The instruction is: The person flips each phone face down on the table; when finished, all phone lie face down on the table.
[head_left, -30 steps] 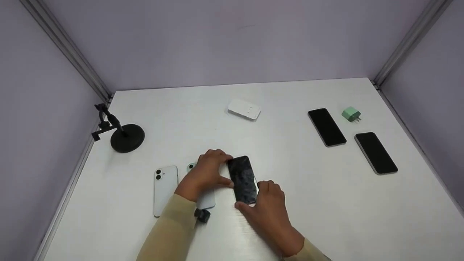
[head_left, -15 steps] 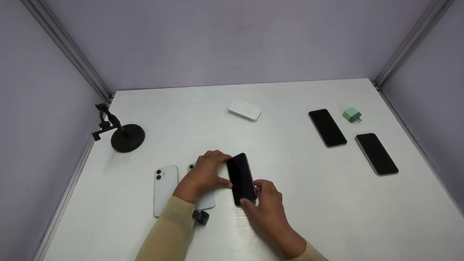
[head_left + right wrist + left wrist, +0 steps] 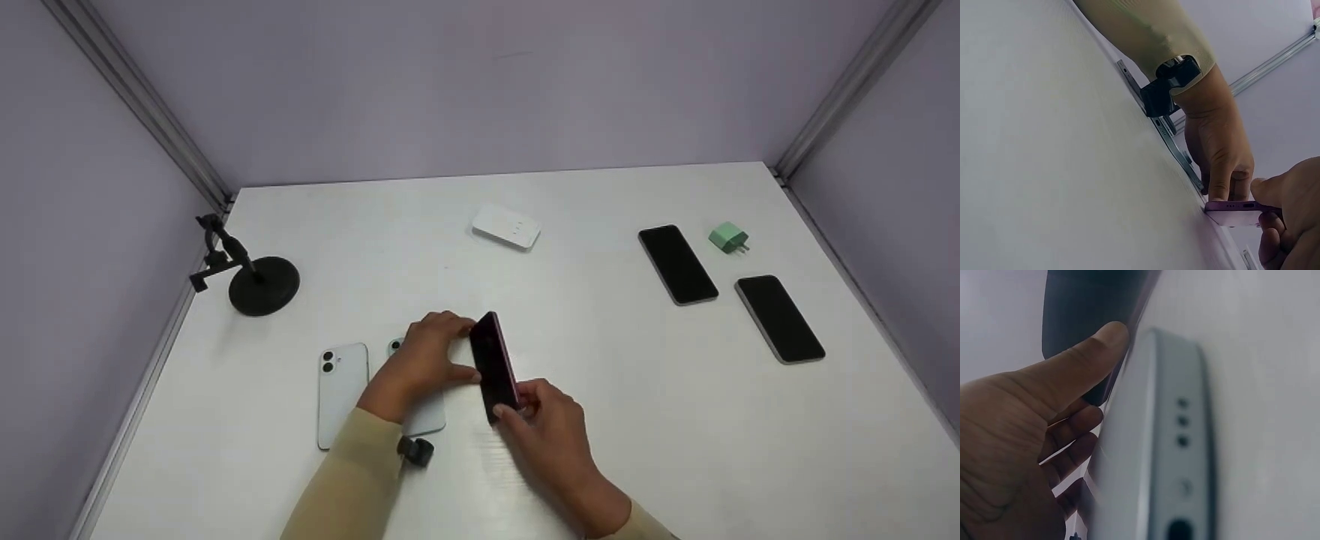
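From the head view, both hands tip a dark phone (image 3: 495, 365) up on its long edge, near the middle of the bench (image 3: 600, 420). The left hand (image 3: 424, 360) grips its far end; the right hand (image 3: 551, 427) pinches the near end. The left wrist view shows the thumb (image 3: 1072, 371) pressing the phone. The right wrist view shows its pink edge (image 3: 1238, 209) just above the bench. I think it is mid-flip; next it needs a slow roll onto its face.

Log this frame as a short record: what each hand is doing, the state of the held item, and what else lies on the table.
left hand: thumb and fingers on the left long edge of the pink phone
right hand: grips the phone's near end
held item: pink phone tilted up on its long edge, dark screen facing left
under left hand: pale phone lying back up
beside it: white phone, back up
right side: two black-screen phones, green charger
far middle: white power bank
left edge: black stand
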### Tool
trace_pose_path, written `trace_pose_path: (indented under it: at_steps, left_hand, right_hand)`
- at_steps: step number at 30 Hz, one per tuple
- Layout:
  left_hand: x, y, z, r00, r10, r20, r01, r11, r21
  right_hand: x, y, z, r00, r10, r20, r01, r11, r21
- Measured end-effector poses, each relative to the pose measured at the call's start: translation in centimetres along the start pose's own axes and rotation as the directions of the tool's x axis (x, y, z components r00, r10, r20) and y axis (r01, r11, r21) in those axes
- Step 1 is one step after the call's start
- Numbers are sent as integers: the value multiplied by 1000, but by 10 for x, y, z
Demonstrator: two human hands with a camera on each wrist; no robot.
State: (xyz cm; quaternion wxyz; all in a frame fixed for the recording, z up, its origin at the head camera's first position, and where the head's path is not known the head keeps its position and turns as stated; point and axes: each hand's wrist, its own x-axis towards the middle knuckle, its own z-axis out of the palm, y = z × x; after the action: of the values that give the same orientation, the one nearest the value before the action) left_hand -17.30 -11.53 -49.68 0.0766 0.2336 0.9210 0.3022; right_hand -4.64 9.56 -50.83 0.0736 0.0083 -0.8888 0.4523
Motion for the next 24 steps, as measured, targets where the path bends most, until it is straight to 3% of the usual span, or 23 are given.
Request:
trace_pose_path:
  at_steps: [12, 17, 24]
  left_hand:
    - [-3, 3, -2, 998, -60, -20, 58, 994, -91]
    - [-1, 9, -6, 999, -49, -16, 45, 984, -170]
    - [3, 14, -8, 996, -47, -80, 27, 970, -243]
  right_hand:
    - [-2, -2, 0, 999, -35, -26, 33, 996, -82]
    - [-4, -2, 1, 990, -132, -60, 121, 981, -151]
    - [-4, 1, 5, 959, -269, -87, 244, 944, -224]
